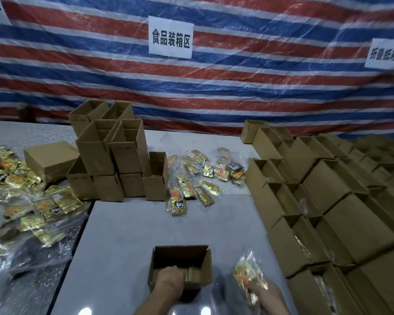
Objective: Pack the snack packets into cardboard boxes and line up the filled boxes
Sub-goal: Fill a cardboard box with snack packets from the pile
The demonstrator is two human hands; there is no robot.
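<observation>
An open cardboard box (182, 255) stands on the grey table near me. My left hand (170, 279) reaches down into it, fingers curled inside; what they hold is hidden. To the right of the box my right hand (265, 294) grips a blurred gold and orange snack packet (248, 274) above the table. Loose snack packets (191, 185) lie scattered in the middle of the table beyond the box.
Empty boxes (114, 160) are stacked at the back left. Rows of open boxes (316, 201) fill the right side. A heap of packets in clear plastic (21, 196) covers the left. A striped tarp (191, 87) with white signs hangs behind.
</observation>
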